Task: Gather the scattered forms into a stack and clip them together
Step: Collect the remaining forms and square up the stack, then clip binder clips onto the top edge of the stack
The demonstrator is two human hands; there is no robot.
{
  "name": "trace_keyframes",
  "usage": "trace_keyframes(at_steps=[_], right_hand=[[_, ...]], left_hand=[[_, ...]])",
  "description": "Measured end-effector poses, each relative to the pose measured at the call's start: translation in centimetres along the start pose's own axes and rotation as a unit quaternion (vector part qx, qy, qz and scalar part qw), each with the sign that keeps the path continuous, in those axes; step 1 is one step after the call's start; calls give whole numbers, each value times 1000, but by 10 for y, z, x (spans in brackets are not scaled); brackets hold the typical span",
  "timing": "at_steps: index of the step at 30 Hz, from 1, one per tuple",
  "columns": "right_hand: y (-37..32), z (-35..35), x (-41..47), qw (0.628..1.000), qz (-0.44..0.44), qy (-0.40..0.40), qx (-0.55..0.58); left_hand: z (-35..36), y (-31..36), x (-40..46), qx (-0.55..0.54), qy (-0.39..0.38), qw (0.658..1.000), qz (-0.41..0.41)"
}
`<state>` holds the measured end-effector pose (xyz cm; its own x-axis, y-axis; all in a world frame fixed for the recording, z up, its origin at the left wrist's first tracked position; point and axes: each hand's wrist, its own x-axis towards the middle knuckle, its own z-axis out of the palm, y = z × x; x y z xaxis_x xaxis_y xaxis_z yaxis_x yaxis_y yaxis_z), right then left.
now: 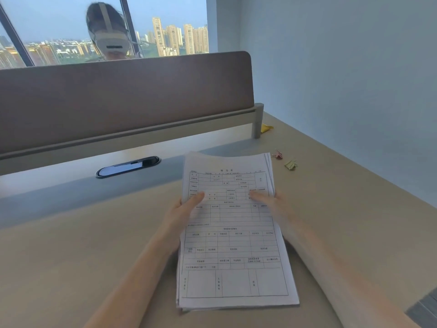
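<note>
A stack of printed forms (231, 242) with table grids is held above the beige desk (71, 256), its top edge curling slightly away from me. My left hand (182, 209) grips the stack's left edge, thumb on the top sheet. On the right edge, my right hand (272, 202) holds it the same way, thumb across the page. The sheets are roughly aligned, with a few edges peeking out at the right and bottom. A pink binder clip (277, 154) and a yellow-green binder clip (291, 164) lie on the desk beyond the stack, to the right.
A brown partition screen (118, 95) runs across the back of the desk, with an oval cable port (128, 166) in front of it. A yellow object (266, 128) lies by the partition's post. Another person wearing a headset sits behind the screen. A wall stands at right.
</note>
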<state>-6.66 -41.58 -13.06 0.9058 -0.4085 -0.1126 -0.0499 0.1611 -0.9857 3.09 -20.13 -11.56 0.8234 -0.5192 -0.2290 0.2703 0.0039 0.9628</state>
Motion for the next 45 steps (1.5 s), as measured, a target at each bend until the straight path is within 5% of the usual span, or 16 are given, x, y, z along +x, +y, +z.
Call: trace_keyframes(at_steps=[13, 23, 30, 45], right_hand=[[1, -3, -6, 998, 49, -19, -33], [-20, -31, 19, 993, 28, 87, -81], [-19, -72, 67, 874, -85, 352, -323], [-8, -106, 142, 835, -35, 317, -449]], left_hand=[[-6, 8, 3, 21, -25, 999, -23], [9, 6, 32, 86, -36, 996, -2], [16, 3, 55, 125, -49, 991, -14], [19, 4, 72, 119, -95, 988, -28]])
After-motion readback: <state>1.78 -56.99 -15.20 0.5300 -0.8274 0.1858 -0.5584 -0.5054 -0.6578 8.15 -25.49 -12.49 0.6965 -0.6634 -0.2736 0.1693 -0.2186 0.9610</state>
